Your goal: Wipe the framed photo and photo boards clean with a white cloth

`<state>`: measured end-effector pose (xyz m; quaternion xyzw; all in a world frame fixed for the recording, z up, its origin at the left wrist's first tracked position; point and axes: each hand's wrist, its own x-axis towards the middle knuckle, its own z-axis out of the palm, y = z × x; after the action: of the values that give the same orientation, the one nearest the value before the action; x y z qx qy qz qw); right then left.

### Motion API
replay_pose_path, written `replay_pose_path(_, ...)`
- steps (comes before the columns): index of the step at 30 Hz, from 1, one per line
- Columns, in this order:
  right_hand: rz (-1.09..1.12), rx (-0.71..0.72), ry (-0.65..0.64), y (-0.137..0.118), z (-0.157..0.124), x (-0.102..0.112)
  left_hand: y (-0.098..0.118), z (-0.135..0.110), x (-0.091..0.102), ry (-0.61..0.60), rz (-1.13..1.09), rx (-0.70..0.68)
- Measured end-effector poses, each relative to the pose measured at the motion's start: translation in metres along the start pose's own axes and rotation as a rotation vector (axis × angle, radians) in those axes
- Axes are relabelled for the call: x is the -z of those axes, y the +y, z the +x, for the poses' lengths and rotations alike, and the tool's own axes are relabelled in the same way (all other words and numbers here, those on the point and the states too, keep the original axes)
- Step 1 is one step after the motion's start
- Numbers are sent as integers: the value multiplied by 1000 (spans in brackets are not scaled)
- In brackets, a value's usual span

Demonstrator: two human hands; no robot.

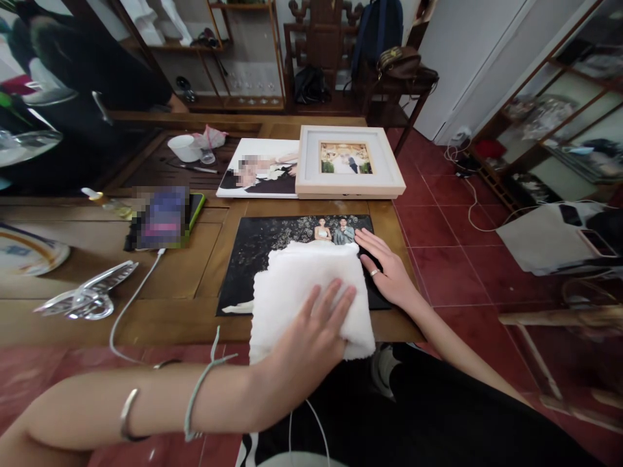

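Note:
A white fluffy cloth (292, 285) lies over the lower middle of a dark photo panel (257, 250), which shows two people in wedding dress. My left hand (316, 331) rests on the cloth, fingers spread and extended over it. At the panel's right edge, my right hand (387, 266) lies flat with its fingers reaching onto the surface; a ring is on one finger. The cloth hangs past the table's front edge and hides part of the picture.
Behind the panel stand a white-framed photo (350, 185) and another photo panel (231, 181). To the left are a phone (165, 217) on a cable, a dropper bottle (111, 204), a silver butterfly-shaped ornament (90, 295) and a white cup (185, 148). A wooden stool (540, 363) stands at right.

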<state>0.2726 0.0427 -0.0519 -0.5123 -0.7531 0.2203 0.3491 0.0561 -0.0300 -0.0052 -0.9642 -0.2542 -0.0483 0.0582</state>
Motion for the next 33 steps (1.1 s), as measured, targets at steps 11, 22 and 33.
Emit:
replay_pose_path(11, 82, -64, 31, -2, -2, 1, -63, 61, -16, -53, -12, 338)
replay_pose_path(22, 173, -92, 62, -2, -5, 6, 37, 27, -5, 43, 22, 85)
replay_pose_path(33, -32, 6, -14, 0, -2, 1, -51, -50, 12, -160, -306, 153)
